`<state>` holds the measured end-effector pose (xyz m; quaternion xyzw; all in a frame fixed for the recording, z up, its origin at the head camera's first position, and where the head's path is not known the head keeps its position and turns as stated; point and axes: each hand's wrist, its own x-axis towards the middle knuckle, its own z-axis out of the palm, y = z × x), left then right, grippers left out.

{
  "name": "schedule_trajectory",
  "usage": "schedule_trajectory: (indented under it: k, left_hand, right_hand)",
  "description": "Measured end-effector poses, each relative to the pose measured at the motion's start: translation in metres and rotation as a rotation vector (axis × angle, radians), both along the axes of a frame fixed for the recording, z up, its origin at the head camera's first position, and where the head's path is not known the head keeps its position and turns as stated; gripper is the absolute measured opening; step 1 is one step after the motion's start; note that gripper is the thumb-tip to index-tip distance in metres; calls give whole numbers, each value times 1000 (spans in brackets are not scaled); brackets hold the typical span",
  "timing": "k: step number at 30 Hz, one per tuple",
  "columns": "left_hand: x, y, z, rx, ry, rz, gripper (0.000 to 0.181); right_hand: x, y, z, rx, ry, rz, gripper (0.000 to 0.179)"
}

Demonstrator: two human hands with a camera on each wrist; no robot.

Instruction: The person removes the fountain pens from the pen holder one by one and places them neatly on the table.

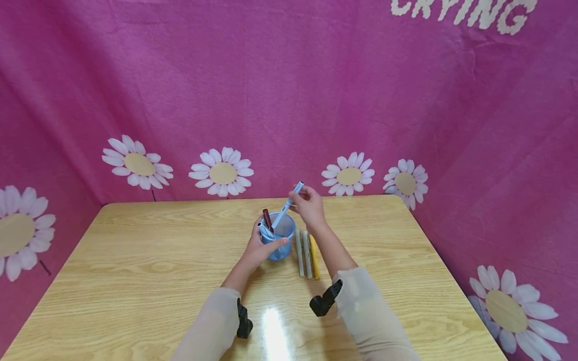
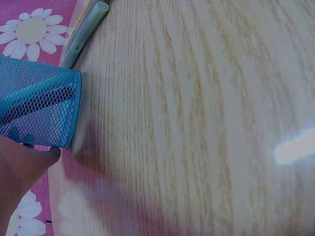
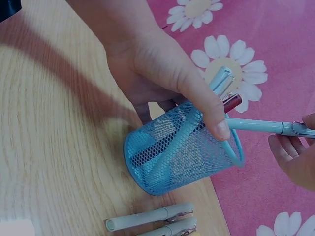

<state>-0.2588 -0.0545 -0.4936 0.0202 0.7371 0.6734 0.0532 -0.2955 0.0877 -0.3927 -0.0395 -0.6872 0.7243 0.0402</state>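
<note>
My left hand (image 1: pixel 258 248) grips a blue mesh pen cup (image 3: pixel 187 150), fingers round its side and thumb near the rim. Between the thumb and fingers of my right hand (image 1: pixel 311 206) is a light blue pen (image 1: pixel 285 209), pinched near its upper end. Its lower part reaches inside the cup, slanting over the rim. A dark red pen (image 1: pixel 267 219) and another light blue pen (image 3: pixel 222 79) lean in the cup on the left-hand side. Whether the cup's base touches the table cannot be told.
To the right of the cup, two grey-green pens (image 1: pixel 300 255) and a yellow pen (image 1: pixel 314 260) lie side by side on the wooden table (image 1: pixel 158 260). A pink cloth with daisies (image 1: pixel 289 100) hangs behind the table and along its sides.
</note>
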Motion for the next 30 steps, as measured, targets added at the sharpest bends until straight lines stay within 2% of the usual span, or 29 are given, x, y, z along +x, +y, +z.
schedule_trajectory:
  k: [3, 10, 22, 30]
  left_hand:
    - [0, -1, 2, 8, -8, -13, 98]
    - [17, -1, 31, 3, -15, -29, 94]
    - [18, -2, 31, 23, -14, -36, 94]
    - [20, -1, 34, 25, -38, -32, 95]
  right_hand:
    - [-1, 2, 2, -18, 3, -12, 29]
    - [-3, 7, 4, -80, -11, -40, 30]
    - [-1, 15, 9, -119, -53, -47, 32]
    - [-3, 22, 10, -142, -55, -33, 33]
